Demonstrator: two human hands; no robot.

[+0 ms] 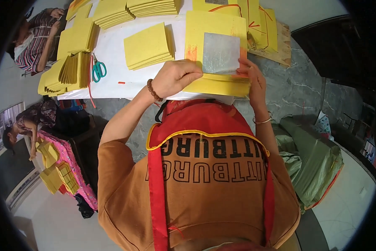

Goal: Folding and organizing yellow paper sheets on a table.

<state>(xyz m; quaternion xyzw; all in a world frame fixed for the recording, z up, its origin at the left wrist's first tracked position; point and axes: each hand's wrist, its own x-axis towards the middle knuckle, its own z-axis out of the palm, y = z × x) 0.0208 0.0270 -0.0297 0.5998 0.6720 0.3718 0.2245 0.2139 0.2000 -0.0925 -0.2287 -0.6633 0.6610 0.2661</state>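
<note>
A stack of yellow joss paper (pixel 194 27) with a silver square on its top sheet and orange-red marks at both sides lies at the table's near edge. My left hand (pixel 177 78) is closed, thumb and curled finger pinching the stack near its left side, along a raised or folded near strip. My right hand (pixel 255 81) grips the stack's right edge, its fingers bent around the corner and partly hidden. Left of the stack sits a smaller pile of folded yellow paper (pixel 148 47), touched by neither hand.
Teal-handled scissors (pixel 99 71) and a red string (pixel 90 85) lie beside fanned yellow bundles (pixel 68 73) on the white-covered table (pixel 112 46). Tied yellow bundles (pixel 268 29) stand on a wooden board at right. Green wrapped packages (pixel 313 167) rest behind my right. Two people work at left.
</note>
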